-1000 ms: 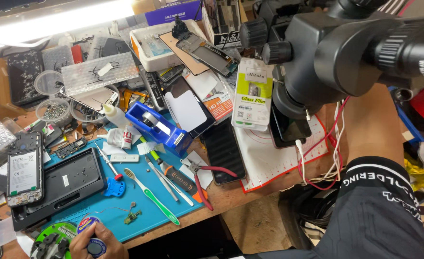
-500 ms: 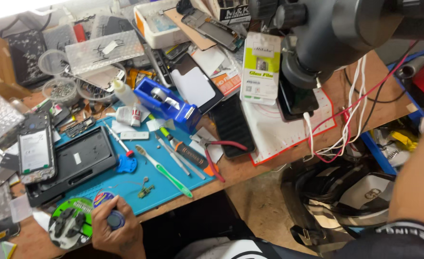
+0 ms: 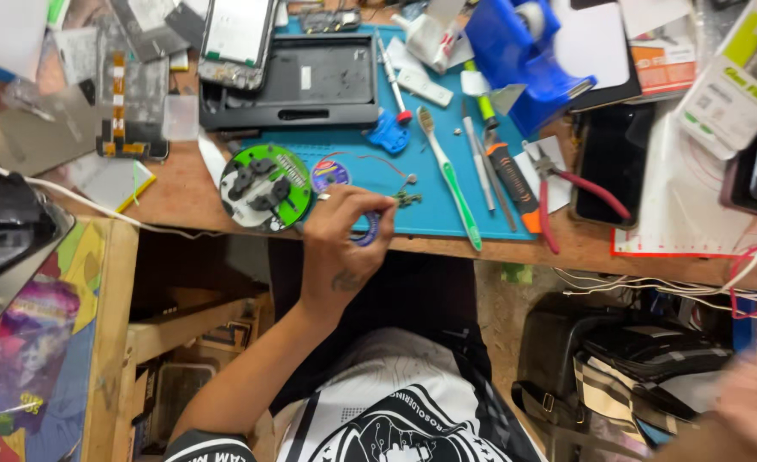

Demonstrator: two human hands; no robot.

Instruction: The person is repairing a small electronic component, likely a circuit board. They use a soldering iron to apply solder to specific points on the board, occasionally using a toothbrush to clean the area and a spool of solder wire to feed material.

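Resting near the left end of the blue work mat (image 3: 434, 214), my left hand (image 3: 344, 235) has its fingers curled tight around a small purple spool (image 3: 370, 229), just right of the round green disc (image 3: 267, 186). A second little spool (image 3: 329, 175) lies between the two. I judge this the picking-up step; lifting next calls for a steady wrist, clear of the small metal part (image 3: 408, 198) beside my knuckles. Further right lie the green toothbrush (image 3: 451, 184) and red-handled pliers (image 3: 579, 184). My right hand (image 3: 755, 402) is a blur at the lower right; I cannot tell its grip.
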